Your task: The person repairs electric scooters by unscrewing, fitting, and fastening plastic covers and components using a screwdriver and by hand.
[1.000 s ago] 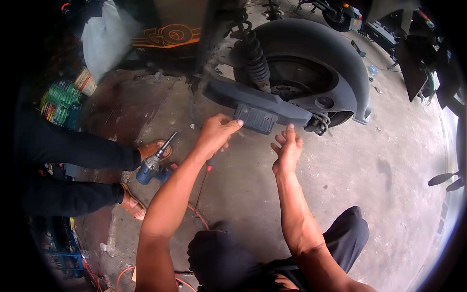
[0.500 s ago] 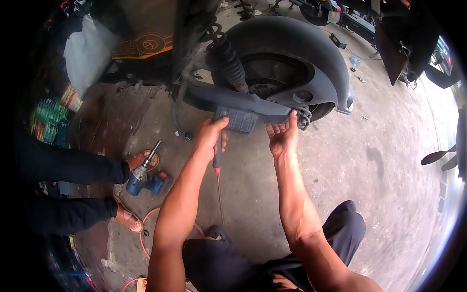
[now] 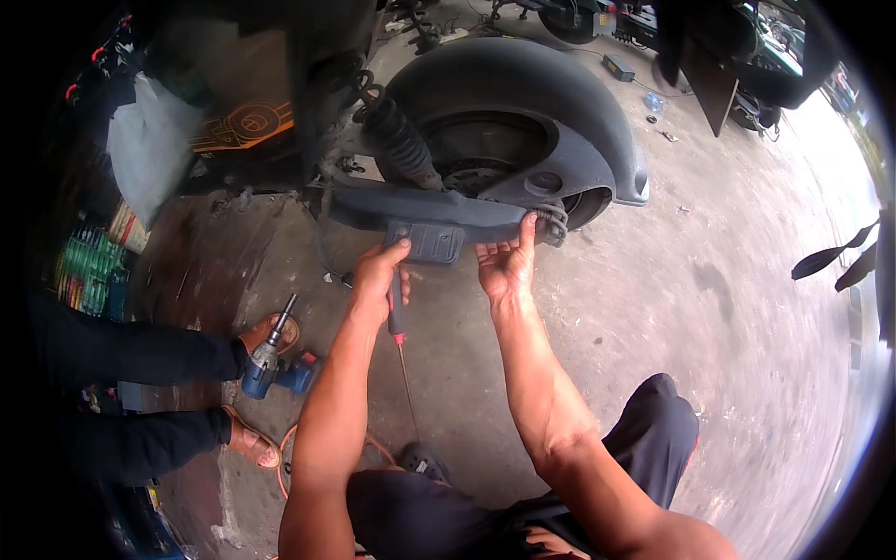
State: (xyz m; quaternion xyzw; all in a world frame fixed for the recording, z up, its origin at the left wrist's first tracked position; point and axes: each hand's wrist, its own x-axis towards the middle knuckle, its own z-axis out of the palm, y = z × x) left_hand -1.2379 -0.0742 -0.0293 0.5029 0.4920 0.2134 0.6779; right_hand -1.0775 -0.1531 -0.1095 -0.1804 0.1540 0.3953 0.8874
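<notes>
A long dark grey plastic cover (image 3: 355, 207) lies along the scooter's swingarm area, below the rear wheel (image 3: 495, 140). A ribbed foot-pad section (image 3: 434, 245) juts from its near side. My left hand (image 3: 378, 275) is closed round the handle of a long screwdriver (image 3: 398, 327), whose shaft points down toward me. The thumb of that hand presses on the pad's left edge. At the cover's right end, my right hand (image 3: 507, 271) grips from below, with its thumb up against the end and its fingers curled under. Those fingertips are partly hidden.
A blue cordless impact wrench (image 3: 266, 364) with a long socket stands on the floor at left, by another person's sandalled foot (image 3: 250, 437). An orange hose (image 3: 285, 457) curls nearby. A coil-spring shock absorber (image 3: 397, 140) rises beside the wheel. Plastic leaves (image 3: 840, 257) hang at right.
The whole scene has shifted left and slightly down in the picture as my head turned. Both hands keep the same hold on the cover and screwdriver.
</notes>
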